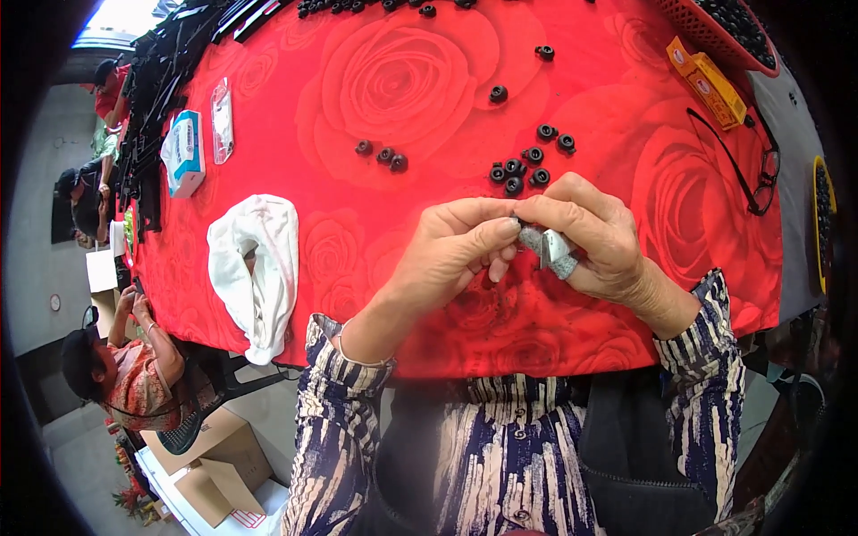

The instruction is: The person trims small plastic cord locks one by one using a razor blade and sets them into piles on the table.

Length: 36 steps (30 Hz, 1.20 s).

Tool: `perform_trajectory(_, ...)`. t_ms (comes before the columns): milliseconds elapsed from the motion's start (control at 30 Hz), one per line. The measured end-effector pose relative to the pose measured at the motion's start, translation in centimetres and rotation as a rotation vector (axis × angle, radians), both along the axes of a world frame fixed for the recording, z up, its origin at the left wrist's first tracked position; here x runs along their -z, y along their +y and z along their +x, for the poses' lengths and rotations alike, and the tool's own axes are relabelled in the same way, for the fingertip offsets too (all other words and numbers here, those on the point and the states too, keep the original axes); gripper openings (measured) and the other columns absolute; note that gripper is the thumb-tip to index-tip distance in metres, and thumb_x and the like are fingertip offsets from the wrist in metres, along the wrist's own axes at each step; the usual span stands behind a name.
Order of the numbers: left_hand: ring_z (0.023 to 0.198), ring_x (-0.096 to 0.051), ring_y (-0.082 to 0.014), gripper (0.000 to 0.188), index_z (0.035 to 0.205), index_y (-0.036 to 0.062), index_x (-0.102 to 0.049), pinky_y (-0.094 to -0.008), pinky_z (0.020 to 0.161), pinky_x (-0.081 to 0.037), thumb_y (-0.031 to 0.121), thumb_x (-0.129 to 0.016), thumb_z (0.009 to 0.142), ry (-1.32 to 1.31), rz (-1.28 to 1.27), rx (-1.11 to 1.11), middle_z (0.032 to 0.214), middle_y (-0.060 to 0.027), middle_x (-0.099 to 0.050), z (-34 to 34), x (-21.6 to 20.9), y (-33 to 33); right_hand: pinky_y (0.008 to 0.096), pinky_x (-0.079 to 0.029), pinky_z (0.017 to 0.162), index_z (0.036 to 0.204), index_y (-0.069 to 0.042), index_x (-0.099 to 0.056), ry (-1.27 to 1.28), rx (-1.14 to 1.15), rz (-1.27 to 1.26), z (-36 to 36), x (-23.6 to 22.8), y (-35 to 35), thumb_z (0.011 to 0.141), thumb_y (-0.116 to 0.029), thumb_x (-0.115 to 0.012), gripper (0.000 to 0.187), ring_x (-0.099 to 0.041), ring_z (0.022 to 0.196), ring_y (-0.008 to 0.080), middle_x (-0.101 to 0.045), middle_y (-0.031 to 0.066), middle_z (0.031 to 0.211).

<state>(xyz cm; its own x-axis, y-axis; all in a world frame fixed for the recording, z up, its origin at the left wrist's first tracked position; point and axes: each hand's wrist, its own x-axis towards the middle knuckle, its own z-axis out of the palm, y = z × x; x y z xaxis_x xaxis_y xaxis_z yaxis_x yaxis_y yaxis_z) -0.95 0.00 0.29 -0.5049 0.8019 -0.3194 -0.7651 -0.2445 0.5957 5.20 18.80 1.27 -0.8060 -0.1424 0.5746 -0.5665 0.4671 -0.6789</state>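
My left hand (465,239) and my right hand (594,234) meet above the near part of the table, fingertips together. My left thumb and fingers are closed in a pinch on a small dark piece, mostly hidden by the fingers. Curled in my right hand is a flat metal piece (556,248) with grey fuzzy wrapping (563,265) around it; its exact kind cannot be made out. Just beyond my hands lies a cluster of several small black ring-shaped plastic parts (513,167). Three more like them (384,155) sit farther left.
Red rose-print cloth (268,170) covers the table. At left lie a white cloth (255,277), a tissue pack (185,154) and long black strips (147,116). Far right hold a red basket (715,36), a yellow box (706,82) and eyeglasses (764,179). Other people (143,375) sit at left.
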Motion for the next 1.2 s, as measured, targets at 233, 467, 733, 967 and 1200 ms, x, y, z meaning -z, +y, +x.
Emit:
perform_trajectory(233, 0.064, -0.059, -0.0102, 0.023, 0.107, -0.004, -0.059, -0.0214, 0.054, -0.05, 0.008, -0.062, 0.089, -0.004, -0.049, -0.013, 0.081, -0.0076, -0.063, -0.1, -0.2, -0.1, 0.0266, -0.044, 0.052, 0.096, 0.001, -0.063, -0.045, 0.009, -0.028, 0.0, -0.1, 0.0, 0.069, 0.004, -0.071, 0.029, -0.058, 0.063, 0.0171, -0.059, 0.0101, 0.081)
perform_trajectory(467, 0.068, -0.061, -0.0103, 0.022, 0.106, -0.0046, -0.06, -0.021, 0.053, -0.051, 0.009, -0.061, 0.089, 0.027, -0.05, 0.038, 0.082, -0.0076, -0.063, -0.4, -0.6, -0.4, 0.0278, -0.043, 0.049, 0.095, 0.001, -0.064, -0.048, -0.005, -0.03, 0.1, -0.3, -0.1, 0.066, 0.004, -0.071, 0.031, -0.056, 0.06, 0.0178, -0.059, 0.0098, 0.078)
perform_trajectory(733, 0.069, -0.062, -0.0104, 0.021, 0.106, -0.0046, -0.061, -0.0209, 0.055, -0.052, 0.009, -0.061, 0.09, 0.194, -0.144, 0.019, 0.084, -0.0071, -0.064, 0.3, -0.9, -0.1, 0.0286, -0.042, 0.047, 0.093, 0.002, -0.063, 0.019, -0.012, 0.015, 0.3, -0.3, 0.2, 0.063, 0.004, -0.071, 0.031, -0.056, 0.059, 0.0183, -0.059, 0.0104, 0.076)
perform_trajectory(967, 0.069, -0.062, -0.01, 0.022, 0.106, -0.0049, -0.061, -0.0203, 0.055, -0.052, 0.009, -0.061, 0.089, 0.119, -0.14, 0.044, 0.084, -0.0072, -0.064, 0.0, -1.0, -0.4, 0.0304, -0.043, 0.047, 0.095, 0.001, -0.061, 0.031, -0.016, 0.032, 0.2, -0.4, 0.1, 0.062, 0.001, -0.071, 0.034, -0.055, 0.057, 0.0207, -0.056, 0.0093, 0.073)
perform_trajectory(1200, 0.071, -0.061, -0.009, 0.022, 0.108, -0.0036, -0.061, -0.0205, 0.057, -0.053, 0.009, -0.061, 0.089, 0.173, -0.111, 0.007, 0.086, -0.0075, -0.065, 0.2, -1.0, -0.2, 0.0315, -0.042, 0.049, 0.099, 0.002, -0.058, 0.01, -0.041, 0.067, 0.2, -0.7, 0.7, 0.067, -0.005, -0.073, 0.036, -0.054, 0.059, 0.0216, -0.055, 0.0102, 0.078)
